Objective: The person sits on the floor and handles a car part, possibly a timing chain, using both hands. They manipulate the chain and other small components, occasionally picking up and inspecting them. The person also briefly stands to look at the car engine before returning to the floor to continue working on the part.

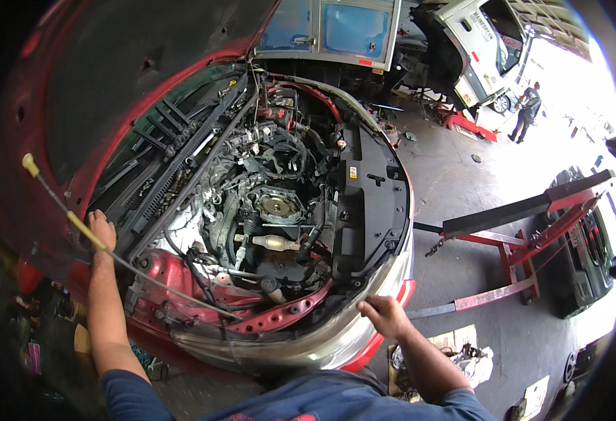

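Note:
My left hand (102, 230) lies with fingers stretched on the dark cowl trim (129, 223) at the windshield's base. Just over its wrist passes the yellow-sleeved hood prop rod (85, 229). My right hand (385, 317), loosely curled with nothing visible in it, is over the headlight corner (364, 330) of the red car; contact there is unclear. Between my arms lies the open engine bay (273, 259). Inside it show a round metal housing (280, 206), a silvery cylindrical part (274, 243), hoses and wiring. A wrench-like tool (203, 144) rests along the cowl.
The raised hood (132, 63) hangs over the left side. Right of the car stands a red engine hoist (518, 245) with a dark boom. Cardboard (455, 340) with rags and parts lies on the floor. A person (527, 112) stands far off near a tilted white truck cab (480, 52).

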